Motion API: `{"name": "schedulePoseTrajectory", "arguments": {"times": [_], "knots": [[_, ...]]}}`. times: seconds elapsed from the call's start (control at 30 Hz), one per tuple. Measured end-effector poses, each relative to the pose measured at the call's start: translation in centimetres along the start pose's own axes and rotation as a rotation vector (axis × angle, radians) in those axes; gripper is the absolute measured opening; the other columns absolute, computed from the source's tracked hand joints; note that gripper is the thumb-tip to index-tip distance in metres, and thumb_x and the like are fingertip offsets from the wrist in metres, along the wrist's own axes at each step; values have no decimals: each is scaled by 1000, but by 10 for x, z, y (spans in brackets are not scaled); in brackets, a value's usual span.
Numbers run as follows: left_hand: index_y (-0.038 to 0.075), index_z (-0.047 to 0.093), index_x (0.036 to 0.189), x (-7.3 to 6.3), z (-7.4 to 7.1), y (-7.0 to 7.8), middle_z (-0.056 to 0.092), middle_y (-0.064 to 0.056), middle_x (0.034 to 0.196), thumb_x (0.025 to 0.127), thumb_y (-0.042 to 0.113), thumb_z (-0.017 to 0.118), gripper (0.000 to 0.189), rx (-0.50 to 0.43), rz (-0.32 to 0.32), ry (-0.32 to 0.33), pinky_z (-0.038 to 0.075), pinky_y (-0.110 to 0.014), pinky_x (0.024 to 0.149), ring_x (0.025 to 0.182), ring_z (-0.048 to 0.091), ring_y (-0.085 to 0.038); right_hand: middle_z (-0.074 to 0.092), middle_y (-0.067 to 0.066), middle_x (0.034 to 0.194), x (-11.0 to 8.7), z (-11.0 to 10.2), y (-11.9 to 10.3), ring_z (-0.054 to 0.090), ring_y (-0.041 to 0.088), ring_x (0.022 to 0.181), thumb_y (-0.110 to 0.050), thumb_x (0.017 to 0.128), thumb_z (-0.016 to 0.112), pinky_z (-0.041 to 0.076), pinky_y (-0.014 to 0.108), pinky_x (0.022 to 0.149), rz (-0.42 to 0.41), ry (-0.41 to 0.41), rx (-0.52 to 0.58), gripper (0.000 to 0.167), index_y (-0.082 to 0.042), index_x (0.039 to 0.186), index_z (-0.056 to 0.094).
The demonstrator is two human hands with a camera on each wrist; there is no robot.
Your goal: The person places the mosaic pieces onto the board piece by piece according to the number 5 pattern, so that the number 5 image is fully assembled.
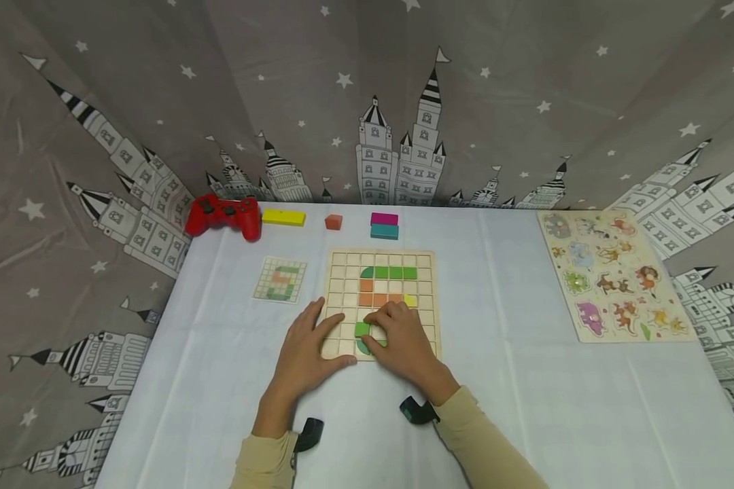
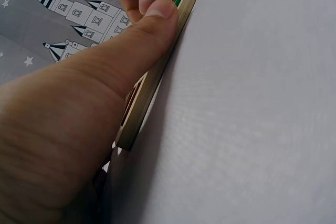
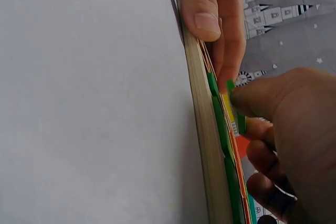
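Note:
A wooden grid board (image 1: 342,261) lies on the white table. My right hand (image 1: 406,343) pinches a small green square tile (image 1: 362,329) between thumb and finger over the front part of the board; the right wrist view shows that tile (image 3: 240,114) tilted on edge. My left hand (image 1: 304,350) rests at the board's front left corner, fingers spread and thumb along the front edge. Farther back on the grid sit a row of green tiles (image 1: 395,273), a dark green rounded tile (image 1: 366,272), several orange tiles (image 1: 365,285) and a yellow tile (image 1: 410,300). My right hand partly hides the front row.
A small pattern card (image 1: 280,280) lies left of the board. Behind stand a red game controller (image 1: 223,216), a yellow block (image 1: 284,217), an orange block (image 1: 333,222), a magenta block (image 1: 384,219) and a teal block (image 1: 384,232). An animal puzzle (image 1: 608,261) lies far right.

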State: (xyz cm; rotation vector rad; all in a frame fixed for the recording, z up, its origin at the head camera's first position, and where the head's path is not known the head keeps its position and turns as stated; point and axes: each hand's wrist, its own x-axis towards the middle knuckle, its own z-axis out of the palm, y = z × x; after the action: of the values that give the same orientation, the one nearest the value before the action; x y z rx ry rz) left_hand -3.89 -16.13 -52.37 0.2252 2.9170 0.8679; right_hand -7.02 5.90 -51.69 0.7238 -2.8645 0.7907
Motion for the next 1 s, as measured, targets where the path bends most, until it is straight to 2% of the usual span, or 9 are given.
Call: {"name": "schedulePoseTrajectory", "arguments": {"times": [0.17,0.5,0.8,1.0], "knots": [[24,57,145,0,0,1,26,-11,169,73,62,83,85,-2,2,3,25,-64,122,156,22,-37,63,-2,99,1,1,0,54,18,91,-37,91,74,40,33,77,8,-10,-28,24,-21,109,75],[25,56,146,2,-2,3,25,-11,169,73,61,84,86,-5,-2,0,25,-64,122,157,21,-37,63,-3,98,1,0,-1,53,17,89,-32,92,74,43,36,82,24,-19,-1,19,-20,107,76],[25,56,146,3,-1,2,25,-11,169,73,62,84,87,2,2,-2,25,-63,123,157,21,-36,63,-3,97,1,-2,-3,52,17,89,-32,92,75,39,32,77,47,-29,-3,21,-20,108,77],[24,57,145,0,0,2,26,-11,169,72,61,85,87,-6,3,7,25,-63,123,156,22,-37,64,-3,101,-1,-5,4,55,16,92,-33,94,72,41,32,78,40,10,45,22,-19,111,76]]}}
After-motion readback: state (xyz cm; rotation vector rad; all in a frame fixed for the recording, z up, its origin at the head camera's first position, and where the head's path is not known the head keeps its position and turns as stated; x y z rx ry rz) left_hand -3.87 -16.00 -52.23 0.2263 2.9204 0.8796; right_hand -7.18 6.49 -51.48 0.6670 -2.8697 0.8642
